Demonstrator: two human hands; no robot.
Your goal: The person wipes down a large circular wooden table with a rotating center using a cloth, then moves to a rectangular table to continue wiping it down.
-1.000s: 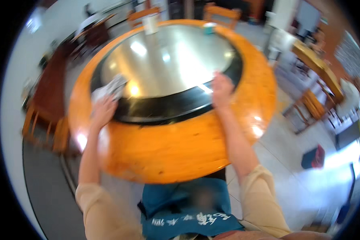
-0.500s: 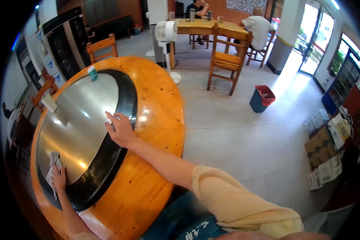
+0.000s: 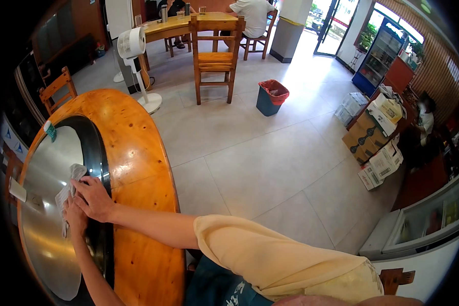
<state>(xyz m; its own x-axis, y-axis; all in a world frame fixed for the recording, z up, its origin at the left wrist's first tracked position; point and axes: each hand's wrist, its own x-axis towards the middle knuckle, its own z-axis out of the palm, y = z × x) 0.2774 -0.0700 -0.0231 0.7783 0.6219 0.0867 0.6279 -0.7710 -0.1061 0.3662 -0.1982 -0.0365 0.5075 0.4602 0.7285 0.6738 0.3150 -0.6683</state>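
Presently, crumpled white cloth [image 3: 69,191] is lying lengthwise near-to-far on the round steel tabletop [image 3: 41,204], both left hand [image 3: 75,217] and right hand [image 3: 94,199] pressing flat, fingers spread, upon it.

Glossy varnished wood table [image 3: 132,153], shiny metal centre [image 3: 41,204], seemingly cloth rag [image 3: 69,191].

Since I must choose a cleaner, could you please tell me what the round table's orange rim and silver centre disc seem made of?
The orange rim looks like varnished wood: visible grain, knots, glossy sheen. The silver centre disc appears to be polished metal, probably stainless steel, given its mirror-like glare.
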